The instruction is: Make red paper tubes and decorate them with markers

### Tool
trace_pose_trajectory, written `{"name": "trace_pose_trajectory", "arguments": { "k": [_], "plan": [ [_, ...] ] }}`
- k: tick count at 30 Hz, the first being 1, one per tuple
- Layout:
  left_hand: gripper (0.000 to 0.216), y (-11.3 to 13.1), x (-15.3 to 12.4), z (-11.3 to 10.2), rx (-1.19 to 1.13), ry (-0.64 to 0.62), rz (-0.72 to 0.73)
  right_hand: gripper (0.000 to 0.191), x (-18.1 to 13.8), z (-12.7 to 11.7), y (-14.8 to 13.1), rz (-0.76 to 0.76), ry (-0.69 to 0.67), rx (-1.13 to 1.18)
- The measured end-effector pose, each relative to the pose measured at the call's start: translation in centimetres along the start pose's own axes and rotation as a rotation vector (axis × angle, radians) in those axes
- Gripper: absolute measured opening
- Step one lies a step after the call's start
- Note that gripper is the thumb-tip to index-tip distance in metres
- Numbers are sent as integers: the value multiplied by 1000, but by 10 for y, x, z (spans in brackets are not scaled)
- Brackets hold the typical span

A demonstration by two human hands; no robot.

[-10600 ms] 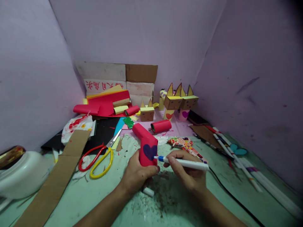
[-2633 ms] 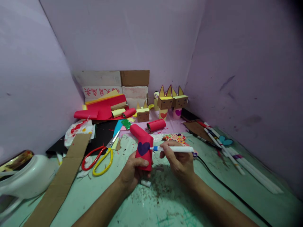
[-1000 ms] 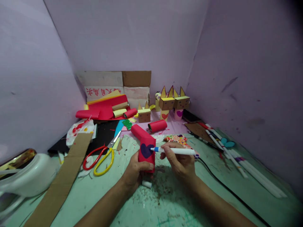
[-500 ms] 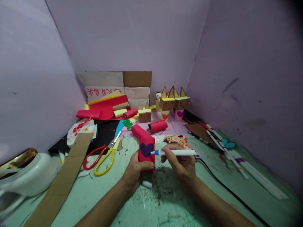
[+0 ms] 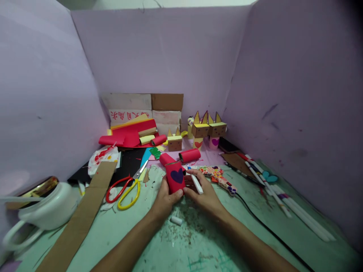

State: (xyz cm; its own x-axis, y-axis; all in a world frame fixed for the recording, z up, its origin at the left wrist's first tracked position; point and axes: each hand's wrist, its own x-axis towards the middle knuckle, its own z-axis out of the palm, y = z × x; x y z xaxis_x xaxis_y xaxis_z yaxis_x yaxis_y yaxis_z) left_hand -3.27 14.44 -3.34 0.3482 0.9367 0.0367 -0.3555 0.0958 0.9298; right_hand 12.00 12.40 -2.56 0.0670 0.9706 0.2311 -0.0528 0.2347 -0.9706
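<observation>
A red paper tube figure with a dark purple heart on its front stands on the green table. My left hand is closed around its lower left side. My right hand touches the tube's right side and holds a white marker between its fingers, tip pointing up toward the tube. A small white marker cap lies on the table just below my hands.
Red and yellow scissors lie left of the tube, beside a long cardboard strip. A white jug sits far left. Cardboard cat figures, red rolls, white sticks and a black cable surround the spot.
My right hand has swung the marker off the heart and now presses against the tube's side. The camera has tilted up, showing more wall.
</observation>
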Motion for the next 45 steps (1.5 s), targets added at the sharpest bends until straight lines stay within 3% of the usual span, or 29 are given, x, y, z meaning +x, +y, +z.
{"name": "trace_pose_trajectory", "arguments": {
  "k": [8, 18, 27, 32, 35, 45],
  "plan": [
    [79, 12, -1, 3, -59, -109, -5, 55, -1, 0, 7, -17, -27, 41],
    [56, 7, 1, -1, 138, 73, 76, 51, 3, -3, 16, -56, 39, 10],
    [67, 8, -1, 0, 311, 23, 138, 51, 1, -3, 12, -53, 25, 12],
    [58, 5, 0, -5, 386, 85, 154, 41, 5, -13, 6, -75, 69, 24],
    [56, 5, 0, -6, 434, 114, 160, 45, 8, -20, 4, -94, 92, 36],
    [61, 5, -8, 6, 581, -27, 166, 69, 2, -22, -2, -103, -133, 101]
  ]
}}
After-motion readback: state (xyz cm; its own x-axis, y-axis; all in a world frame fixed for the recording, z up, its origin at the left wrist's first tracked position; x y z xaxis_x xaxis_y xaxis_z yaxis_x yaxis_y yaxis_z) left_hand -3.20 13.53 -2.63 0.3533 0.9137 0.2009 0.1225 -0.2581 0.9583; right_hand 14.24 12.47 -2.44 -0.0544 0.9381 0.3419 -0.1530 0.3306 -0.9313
